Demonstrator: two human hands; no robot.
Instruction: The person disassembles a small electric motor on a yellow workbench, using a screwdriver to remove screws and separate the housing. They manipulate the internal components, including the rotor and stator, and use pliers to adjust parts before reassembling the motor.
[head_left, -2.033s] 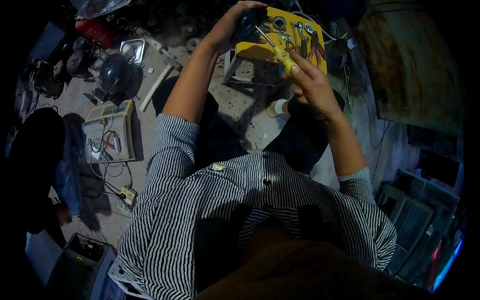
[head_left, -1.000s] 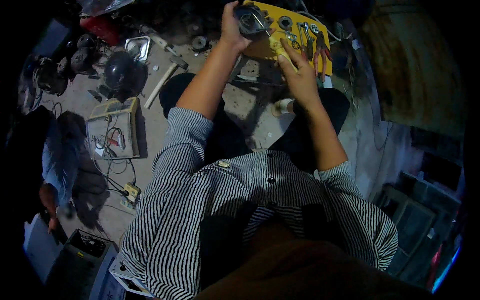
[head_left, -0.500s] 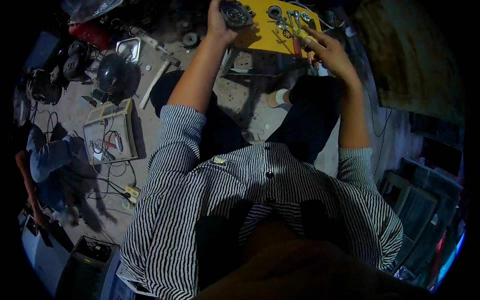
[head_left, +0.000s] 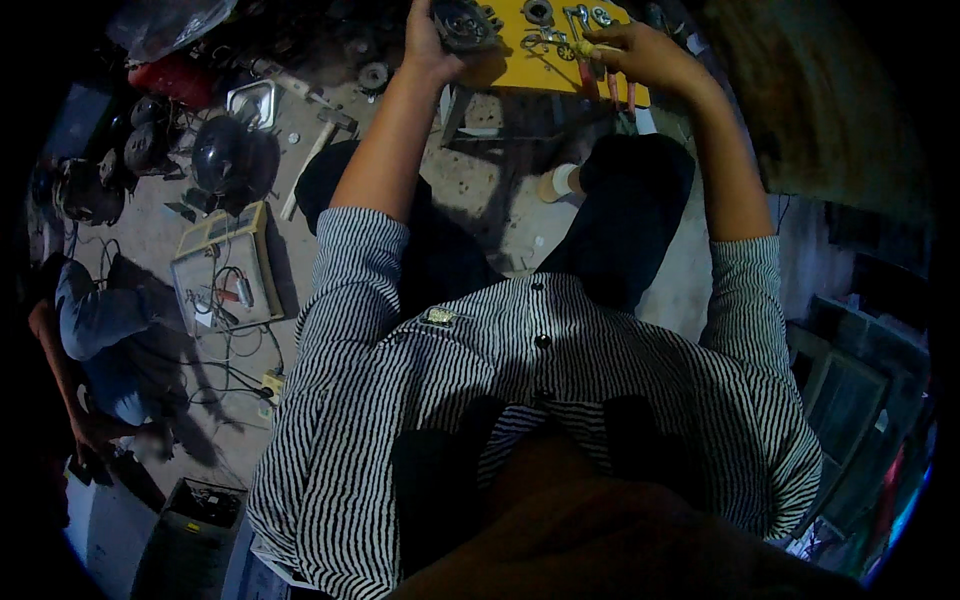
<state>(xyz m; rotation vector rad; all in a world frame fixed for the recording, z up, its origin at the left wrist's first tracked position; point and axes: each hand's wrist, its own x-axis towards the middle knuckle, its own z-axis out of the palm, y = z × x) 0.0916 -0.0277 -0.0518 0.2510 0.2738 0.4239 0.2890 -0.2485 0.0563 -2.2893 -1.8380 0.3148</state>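
Note:
My left hand is wrapped round the side of a dark, round motor housing, held at the left end of a yellow tabletop. The fingers of my right hand pinch a small yellow-handled tool above small metal parts. Its exact kind is unclear. Near that hand lie a dark ring-shaped part, a small black wheel-like part and a shiny metal piece. Red-handled tools rest at the table's near edge, below my right hand.
Left of my legs, a hammer, a metal tray and a dark rounded housing lie on the floor. A boxy device trails cables toward a power strip. Another person's arm shows at far left.
My right hand has moved away from me and slightly left over the parts, still pinching the yellow-handled tool. My left hand keeps its hold on the housing. The whole view has shifted slightly.

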